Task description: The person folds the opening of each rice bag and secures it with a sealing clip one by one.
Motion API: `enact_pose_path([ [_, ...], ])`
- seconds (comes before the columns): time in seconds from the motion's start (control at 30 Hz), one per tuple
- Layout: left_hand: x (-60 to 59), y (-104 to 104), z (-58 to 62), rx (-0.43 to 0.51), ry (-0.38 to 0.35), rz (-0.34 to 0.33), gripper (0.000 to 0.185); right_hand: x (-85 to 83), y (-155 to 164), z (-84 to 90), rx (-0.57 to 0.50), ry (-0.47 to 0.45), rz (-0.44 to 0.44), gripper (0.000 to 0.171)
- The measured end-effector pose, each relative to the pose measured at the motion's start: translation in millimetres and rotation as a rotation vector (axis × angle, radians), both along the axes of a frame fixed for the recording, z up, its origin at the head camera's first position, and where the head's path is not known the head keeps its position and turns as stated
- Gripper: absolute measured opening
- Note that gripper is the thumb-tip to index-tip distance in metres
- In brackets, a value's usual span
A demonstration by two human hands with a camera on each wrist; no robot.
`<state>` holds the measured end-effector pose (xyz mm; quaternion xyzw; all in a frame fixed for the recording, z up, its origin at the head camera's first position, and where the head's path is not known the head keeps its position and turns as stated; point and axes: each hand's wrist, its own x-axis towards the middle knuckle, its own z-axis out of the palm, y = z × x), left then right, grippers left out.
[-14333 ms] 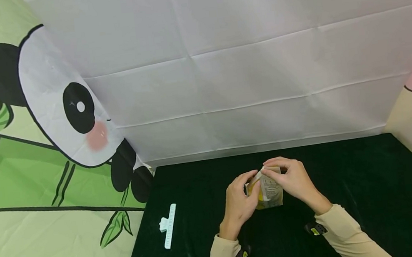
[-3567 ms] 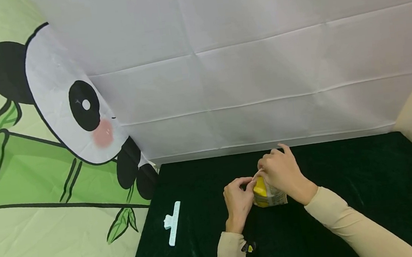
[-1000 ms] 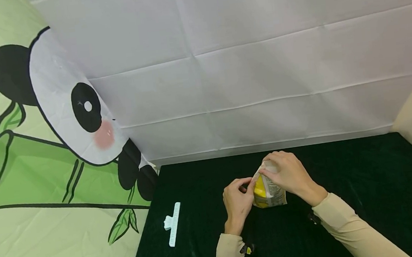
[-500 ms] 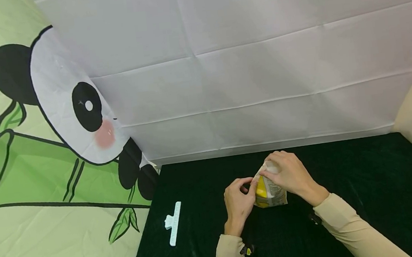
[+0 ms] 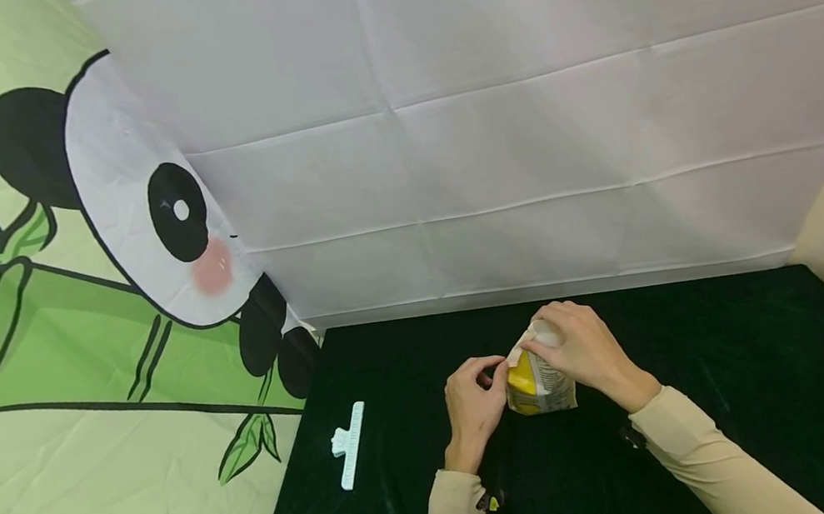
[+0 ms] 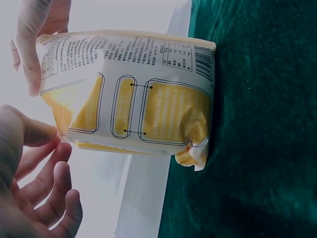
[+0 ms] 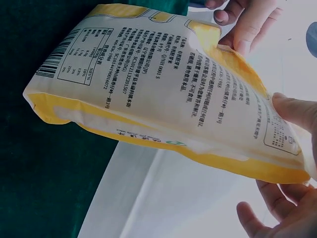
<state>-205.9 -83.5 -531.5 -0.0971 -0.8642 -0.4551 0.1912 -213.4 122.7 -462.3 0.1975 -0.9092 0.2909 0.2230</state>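
A yellow-and-white food bag with printed text and a barcode stands on the dark green cloth between both hands. Thumb and forefinger of the left hand pinch the left corner of its top edge; the other fingers are loosely curled in the left wrist view. At the other end of the top, the right hand grips the edge, thumb on the printed face and fingers behind. The top of the bag slopes down toward the left hand, with a folded-in yellow side near that corner.
A pale blue bag clip lies on the dark green cloth to the left of the hands. Behind the table hangs a white sheet; a panda-print curtain borders the left side.
The right hand, folded over the top with one finger raised 3.6 s ago, now grips farther right. Over the last second, the left fingertips shift slightly left, baring more of the top edge.
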Motion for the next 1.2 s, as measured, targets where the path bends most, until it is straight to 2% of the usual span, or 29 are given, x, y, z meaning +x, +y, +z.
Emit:
enact_pose_path([
  [0.13,1.1,-1.2,-0.9,0.01,-0.006,0.003,0.015,0.8,0.2,-0.6,-0.005,-0.008,-0.002,0.031],
  [0.43,1.4,-3.9,-3.2,0.007,-0.071,-0.002,0.019,1.2,0.2,0.2,-0.002,-0.028,-0.006,0.032],
  [0.67,1.0,-8.8,-4.9,-0.018,-0.074,0.014,0.013,1.2,0.2,-1.0,-0.007,-0.029,-0.009,0.032],
  [1.2,2.7,-13.8,-7.9,-0.022,-0.086,0.025,0.012,3.3,-1.2,0.6,-0.014,-0.059,-0.016,0.034],
])
